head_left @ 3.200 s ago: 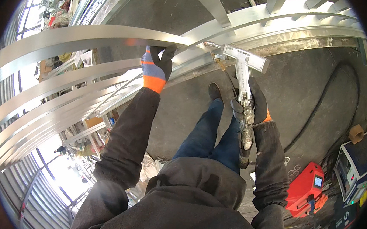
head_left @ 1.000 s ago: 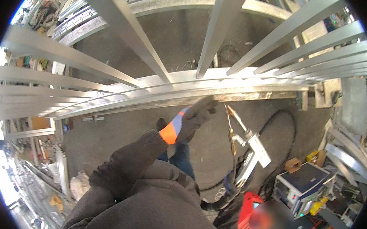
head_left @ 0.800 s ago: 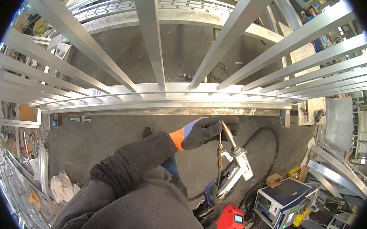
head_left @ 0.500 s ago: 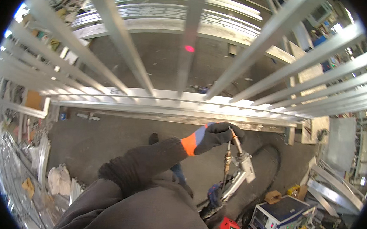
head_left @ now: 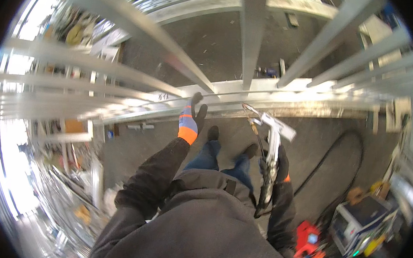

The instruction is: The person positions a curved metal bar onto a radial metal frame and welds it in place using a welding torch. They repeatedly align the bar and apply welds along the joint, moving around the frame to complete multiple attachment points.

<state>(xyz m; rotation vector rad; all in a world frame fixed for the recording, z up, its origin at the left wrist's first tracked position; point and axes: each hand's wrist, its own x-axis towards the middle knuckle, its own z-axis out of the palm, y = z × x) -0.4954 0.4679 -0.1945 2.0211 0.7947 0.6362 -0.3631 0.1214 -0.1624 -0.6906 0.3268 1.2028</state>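
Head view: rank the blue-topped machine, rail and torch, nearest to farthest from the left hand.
1. Rail, just ahead of the left hand
2. Torch, to its right, in the right hand
3. Blue-topped machine, at lower right

Bright windows [head_left: 16, 178] at left, dark grey floor [head_left: 311, 141]

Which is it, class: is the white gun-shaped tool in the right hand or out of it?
In: the right hand holds the white tool, dark glove showing on both sides of its handle.
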